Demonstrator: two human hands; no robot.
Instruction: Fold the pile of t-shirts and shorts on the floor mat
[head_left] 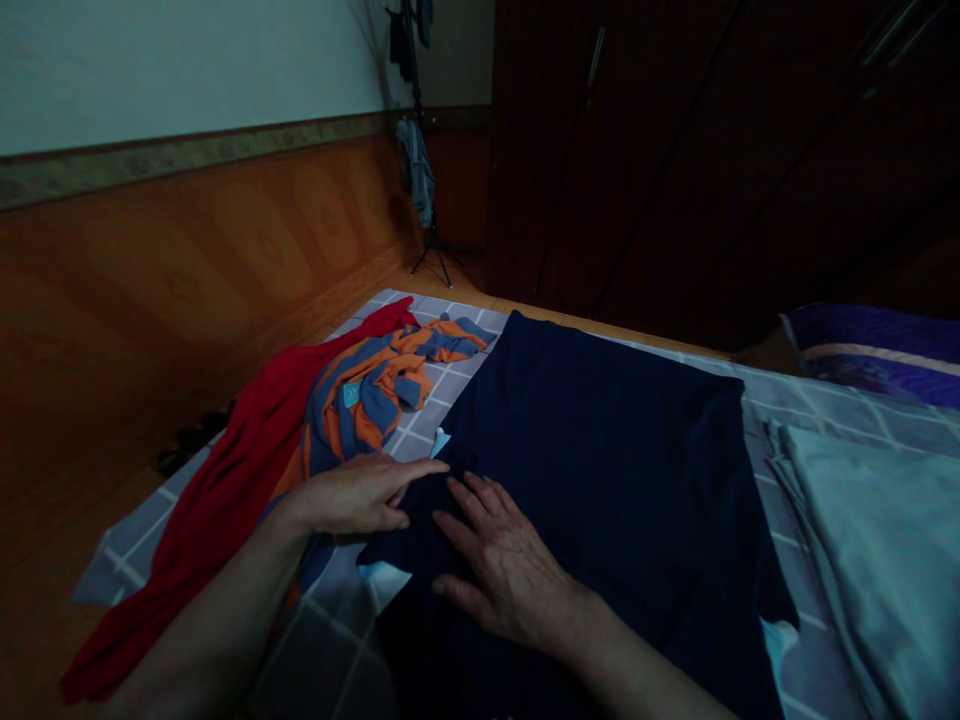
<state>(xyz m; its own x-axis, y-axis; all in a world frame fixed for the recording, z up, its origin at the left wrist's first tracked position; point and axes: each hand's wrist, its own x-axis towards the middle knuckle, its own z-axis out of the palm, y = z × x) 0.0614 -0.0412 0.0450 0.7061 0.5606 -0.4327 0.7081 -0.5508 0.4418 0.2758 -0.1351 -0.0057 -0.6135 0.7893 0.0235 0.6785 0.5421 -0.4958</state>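
A dark navy shirt with light-blue patches at its edges lies spread out in front of me. My right hand rests flat on its left part, fingers spread. My left hand is at the shirt's left sleeve; its index finger stretches onto the cloth and the thumb stands apart below. The other fingers of that hand are partly hidden. Just beyond my left hand lies a crumpled orange-and-blue striped shirt.
A red garment lies along the left of the grey checked bedsheet. Folded pale cloth is on the right, with a purple blanket behind it. Beyond stand a clothes rack and a dark wardrobe.
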